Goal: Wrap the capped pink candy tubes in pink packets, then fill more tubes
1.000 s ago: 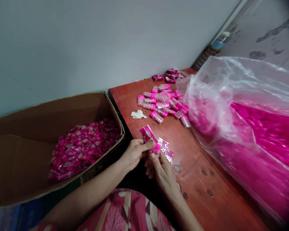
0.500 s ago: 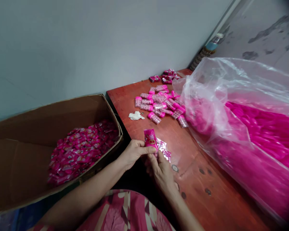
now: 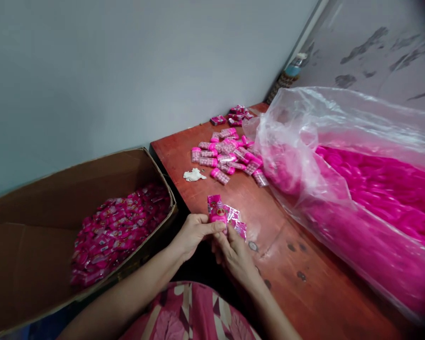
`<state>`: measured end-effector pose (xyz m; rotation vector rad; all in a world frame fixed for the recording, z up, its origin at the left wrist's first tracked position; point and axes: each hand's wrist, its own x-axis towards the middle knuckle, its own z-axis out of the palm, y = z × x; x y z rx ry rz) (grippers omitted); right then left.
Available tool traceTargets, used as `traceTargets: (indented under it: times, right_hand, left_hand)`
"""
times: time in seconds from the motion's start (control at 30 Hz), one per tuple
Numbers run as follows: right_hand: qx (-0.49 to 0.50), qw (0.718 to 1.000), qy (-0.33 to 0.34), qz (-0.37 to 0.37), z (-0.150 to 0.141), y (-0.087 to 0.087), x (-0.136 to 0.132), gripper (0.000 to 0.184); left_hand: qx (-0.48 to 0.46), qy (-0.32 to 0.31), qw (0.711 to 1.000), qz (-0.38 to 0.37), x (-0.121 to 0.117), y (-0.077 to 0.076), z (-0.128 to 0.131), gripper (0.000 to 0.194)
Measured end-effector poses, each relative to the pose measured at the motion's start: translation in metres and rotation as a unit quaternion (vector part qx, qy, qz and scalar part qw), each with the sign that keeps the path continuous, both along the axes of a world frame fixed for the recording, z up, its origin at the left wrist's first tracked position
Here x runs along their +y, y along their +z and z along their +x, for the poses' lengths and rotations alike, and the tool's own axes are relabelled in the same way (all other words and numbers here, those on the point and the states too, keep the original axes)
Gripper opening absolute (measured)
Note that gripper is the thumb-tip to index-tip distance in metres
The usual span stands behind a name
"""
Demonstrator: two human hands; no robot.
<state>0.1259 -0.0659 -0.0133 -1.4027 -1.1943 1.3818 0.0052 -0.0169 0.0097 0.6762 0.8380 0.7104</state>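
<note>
A small pink printed wrapper stands up between my hands over the table's near edge. My left hand pinches its lower end, thumb across the front. Close against it, my right hand has its fingers closed at the wrapper's bottom; its fingertips are partly hidden. Just behind lie more shiny pink-and-silver wrappers on the table. Farther back is a loose pile of clear little containers with pink caps, with small pale balls inside.
On the left, an open cardboard box holds a heap of pink wrapped packets. To the right, a clear plastic bag full of bright pink pieces covers much of the red table. A white scrap lies near the containers.
The view has shifted slightly, so the table things sit a little farther left. Both hands keep their hold on the wrapper, with hardly any change in grip.
</note>
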Motion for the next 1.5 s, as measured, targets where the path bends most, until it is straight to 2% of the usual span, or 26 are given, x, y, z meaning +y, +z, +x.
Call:
traceTargets:
  times: [0.07,0.13,0.3,0.37,0.5,0.57,0.67,0.73,0.77,0.8,0.87,0.93,0.97,1.0,1.07,1.17,1.23,1.37,1.43,1.5]
  right_hand:
    - [0.064,0.997,0.03,-0.03,0.001,0.0,0.001,0.026]
    - [0.073,0.996,0.03,-0.028,0.002,-0.001,0.003,0.026]
    - [-0.031,0.999,0.001,0.029,0.005,-0.005,0.008,0.023]
    - [-0.021,0.999,0.004,0.026,0.005,-0.004,0.007,0.023]
    - [0.144,0.987,0.062,-0.044,0.005,0.0,0.002,0.027]
    - [0.166,0.982,0.069,-0.051,0.004,0.0,0.001,0.029]
    - [0.028,0.999,0.017,0.024,0.006,-0.003,0.003,0.026]
    - [-0.062,0.994,-0.028,0.082,0.009,-0.004,0.003,0.022]
    - [-0.065,0.993,-0.032,0.09,0.011,-0.004,0.003,0.022]
    - [-0.033,0.996,-0.016,0.077,0.013,-0.003,0.003,0.022]
    - [0.103,0.993,0.054,0.02,0.017,-0.001,0.001,0.026]
    - [0.23,0.966,0.118,-0.027,0.02,0.001,0.0,0.031]
    - [0.258,0.957,0.13,-0.036,0.02,0.001,-0.001,0.033]
    - [0.257,0.957,0.127,-0.034,0.019,0.001,-0.001,0.033]
    - [0.196,0.976,0.092,-0.008,0.016,0.0,-0.001,0.029]
    - [0.119,0.992,0.04,0.034,0.012,-0.003,0.0,0.024]
    - [0.163,0.985,0.051,0.012,0.012,-0.003,0.0,0.025]
    - [0.332,0.936,0.095,-0.07,0.013,-0.002,-0.001,0.033]
    - [0.348,0.931,0.085,-0.069,0.012,-0.002,-0.001,0.033]
    - [0.343,0.936,0.064,-0.05,0.011,-0.001,0.0,0.031]
  left_hand:
    - [-0.016,-0.009,1.0,0.004,-0.001,0.002,0.0,0.026]
    - [-0.038,0.014,0.999,0.008,-0.002,0.004,0.001,0.026]
    - [-0.028,0.086,0.996,0.005,0.001,0.001,0.005,0.019]
    - [-0.019,0.072,0.997,0.004,0.003,-0.001,0.005,0.02]
    - [-0.015,-0.004,1.0,0.005,0.006,0.0,0.001,0.024]
    - [0.002,-0.024,1.0,0.007,0.007,0.003,0.0,0.023]
    - [0.03,-0.005,0.999,0.015,0.006,0.007,0.005,0.02]
    - [0.044,0.035,0.998,0.026,0.002,0.009,0.01,0.018]
    - [0.051,0.046,0.997,0.03,0.0,0.01,0.012,0.018]
    - [0.055,0.041,0.997,0.032,-0.002,0.011,0.013,0.018]
    - [0.056,0.006,0.998,0.032,-0.005,0.014,0.013,0.02]
    - [0.055,-0.032,0.997,0.031,-0.005,0.017,0.011,0.021]
    - [0.056,-0.045,0.997,0.031,-0.004,0.018,0.009,0.02]
    - [0.059,-0.052,0.996,0.032,-0.002,0.019,0.008,0.02]
    - [0.067,-0.048,0.996,0.03,0.0,0.018,0.007,0.022]
    - [0.078,-0.016,0.996,0.029,-0.001,0.014,0.011,0.022]
    - [0.09,-0.006,0.996,0.03,-0.005,0.011,0.014,0.023]
    - [0.095,-0.025,0.994,0.042,-0.009,0.012,0.016,0.025]
    - [0.097,-0.03,0.994,0.038,-0.008,0.014,0.015,0.025]
    - [0.096,-0.005,0.995,0.023,-0.004,0.015,0.013,0.027]
